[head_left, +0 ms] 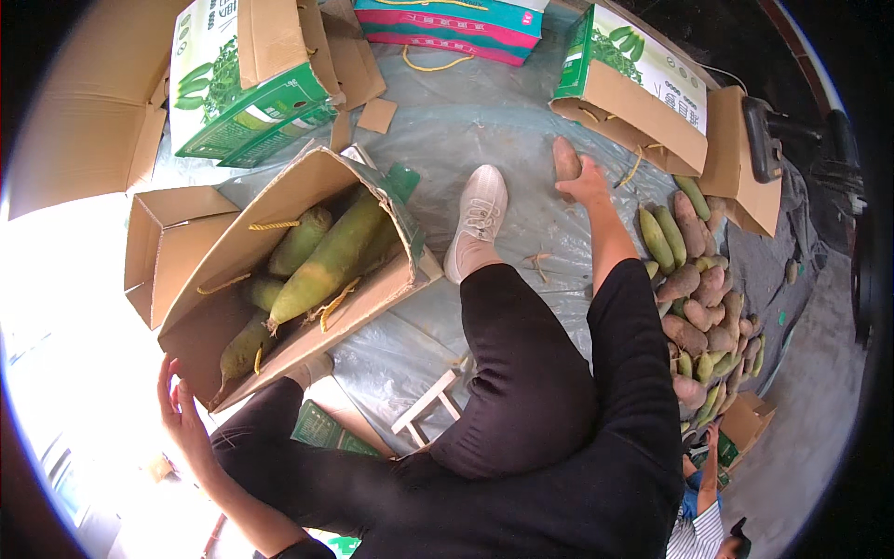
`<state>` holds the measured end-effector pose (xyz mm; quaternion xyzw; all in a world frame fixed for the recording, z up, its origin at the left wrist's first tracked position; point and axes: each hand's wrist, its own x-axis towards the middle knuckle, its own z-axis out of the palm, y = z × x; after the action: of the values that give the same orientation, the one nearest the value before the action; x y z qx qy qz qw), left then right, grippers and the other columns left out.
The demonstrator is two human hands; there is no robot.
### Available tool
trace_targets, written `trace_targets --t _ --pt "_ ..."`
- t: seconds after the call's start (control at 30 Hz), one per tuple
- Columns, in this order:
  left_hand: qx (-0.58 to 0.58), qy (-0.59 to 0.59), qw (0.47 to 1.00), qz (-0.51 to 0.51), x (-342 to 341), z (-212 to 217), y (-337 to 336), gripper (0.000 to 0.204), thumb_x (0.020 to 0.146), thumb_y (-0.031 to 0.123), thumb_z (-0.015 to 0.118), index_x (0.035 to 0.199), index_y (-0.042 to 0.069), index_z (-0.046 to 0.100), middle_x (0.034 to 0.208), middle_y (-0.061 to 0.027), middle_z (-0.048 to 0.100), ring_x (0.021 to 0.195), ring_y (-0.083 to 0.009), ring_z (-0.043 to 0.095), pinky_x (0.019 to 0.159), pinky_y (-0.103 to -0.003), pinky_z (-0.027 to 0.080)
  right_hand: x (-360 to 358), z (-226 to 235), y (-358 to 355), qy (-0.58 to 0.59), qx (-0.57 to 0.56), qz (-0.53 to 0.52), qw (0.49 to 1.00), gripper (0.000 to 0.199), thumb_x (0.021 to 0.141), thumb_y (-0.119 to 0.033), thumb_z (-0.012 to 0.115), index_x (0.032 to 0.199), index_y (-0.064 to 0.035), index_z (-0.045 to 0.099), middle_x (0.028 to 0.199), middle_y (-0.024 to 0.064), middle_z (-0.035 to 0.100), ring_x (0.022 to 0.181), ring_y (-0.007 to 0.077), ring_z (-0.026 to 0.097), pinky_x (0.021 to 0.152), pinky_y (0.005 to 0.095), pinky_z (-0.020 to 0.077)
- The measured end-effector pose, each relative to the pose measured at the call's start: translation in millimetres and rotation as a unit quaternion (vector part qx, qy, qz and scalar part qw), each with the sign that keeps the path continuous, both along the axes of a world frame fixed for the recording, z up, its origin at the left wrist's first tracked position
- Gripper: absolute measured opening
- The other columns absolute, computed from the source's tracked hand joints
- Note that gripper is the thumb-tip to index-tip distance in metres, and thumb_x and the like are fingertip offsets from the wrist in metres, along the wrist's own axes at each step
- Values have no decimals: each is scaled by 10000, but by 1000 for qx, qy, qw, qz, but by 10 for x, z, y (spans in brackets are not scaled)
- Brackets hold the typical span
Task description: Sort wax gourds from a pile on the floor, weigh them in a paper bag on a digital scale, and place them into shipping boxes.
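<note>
My right hand (589,183) reaches forward over the plastic sheet and is closed round the near end of a reddish-brown root vegetable (564,156), which looks like a sweet potato. Its far end sticks out past my fingers. At the left, my left hand (182,415) is open, its fingers stretched out by the near corner of a cardboard box (209,331); whether they touch it I cannot tell. Inside that tilted box lie several big green radishes (331,259), among yellow cord handles (337,306).
To the right spreads a pile of reddish roots (711,284) and green radishes (656,238). Green-and-white boxes (209,93) stand far left and far right (633,88), a pink-and-teal box (452,28) between. A white stool frame (426,405) is by my leg. Another person's hand (712,438) is lower right.
</note>
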<state>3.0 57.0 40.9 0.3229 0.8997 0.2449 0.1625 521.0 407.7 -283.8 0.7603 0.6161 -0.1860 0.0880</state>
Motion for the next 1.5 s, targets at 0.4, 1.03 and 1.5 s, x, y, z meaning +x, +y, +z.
trace_targets --t 0.4,1.03,1.5 --pt "7 -12 1000 -6 96 81 -60 382 890 133 516 1272 145 512 1223 -74 556 1200 -198 455 1046 -436 275 -99 -178 -511 399 -50 -253 880 900 511 -184 802 1289 -76 364 1111 137 557 978 288 561 792 415 440" --pt "114 27 988 -105 184 283 -387 357 831 66 583 1187 65 563 1070 -98 581 1014 -207 544 879 -315 423 -2145 3652 -954 565 -39 287 773 723 618 -88 727 1262 -56 403 1137 141 533 1019 225 545 827 329 462" --pt "151 -5 986 -75 92 217 -564 337 829 100 601 1164 69 582 1079 -96 585 1059 -208 530 911 -336 417 -3581 3147 -1478 403 41 508 760 677 695 -256 739 1276 -75 444 1150 162 562 1051 255 554 920 329 432"
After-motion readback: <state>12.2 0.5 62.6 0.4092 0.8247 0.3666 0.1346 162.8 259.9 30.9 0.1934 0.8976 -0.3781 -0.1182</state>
